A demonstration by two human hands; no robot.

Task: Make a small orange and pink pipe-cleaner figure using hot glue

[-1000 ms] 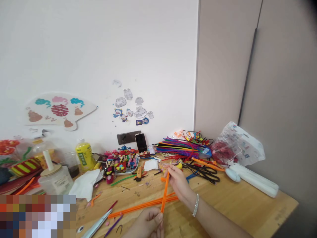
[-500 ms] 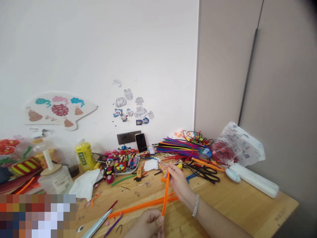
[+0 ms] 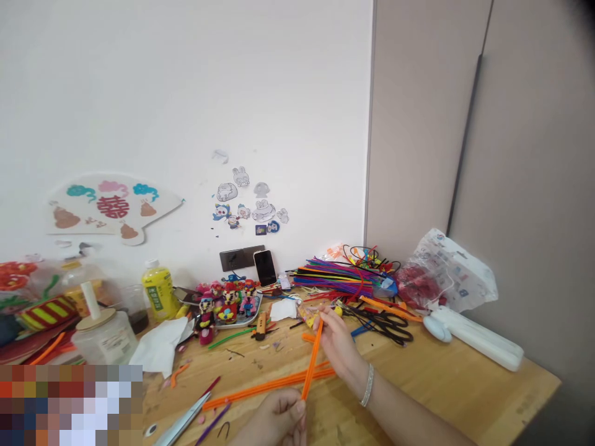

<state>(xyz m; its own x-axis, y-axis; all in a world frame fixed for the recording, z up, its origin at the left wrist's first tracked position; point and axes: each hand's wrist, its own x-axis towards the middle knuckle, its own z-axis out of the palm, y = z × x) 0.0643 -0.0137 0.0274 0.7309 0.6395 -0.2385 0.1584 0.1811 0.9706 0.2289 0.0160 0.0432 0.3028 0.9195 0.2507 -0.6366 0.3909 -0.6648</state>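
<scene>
Orange pipe cleaners (image 3: pixel 312 362) stretch in a narrow bundle between my two hands, tilted up and to the right. My left hand (image 3: pixel 281 416) pinches their lower end near the front of the desk. Around the upper end, the fingers of my right hand (image 3: pixel 335 341) are closed; a silvery bracelet circles that wrist. Beneath the held bundle, more orange pipe cleaners (image 3: pixel 253 391) lie across the wood. Scissors (image 3: pixel 183 421) rest left of my left hand, partly cut off by the blurred patch, beside a purple pipe cleaner (image 3: pixel 212 424).
Piled pipe cleaners (image 3: pixel 332 277) fill the back of the desk (image 3: pixel 465 387). Small dolls (image 3: pixel 227 305) stand on a tray near a phone (image 3: pixel 265 267). At right are a plastic bag (image 3: pixel 460 272) and a white device (image 3: pixel 478 337); at left, a yellow bottle (image 3: pixel 158 290) and a glass jar (image 3: pixel 105 337).
The held bundle leans slightly more to the right. My right hand has shifted a little right at the top, and my left hand slightly left. Both keep their grip.
</scene>
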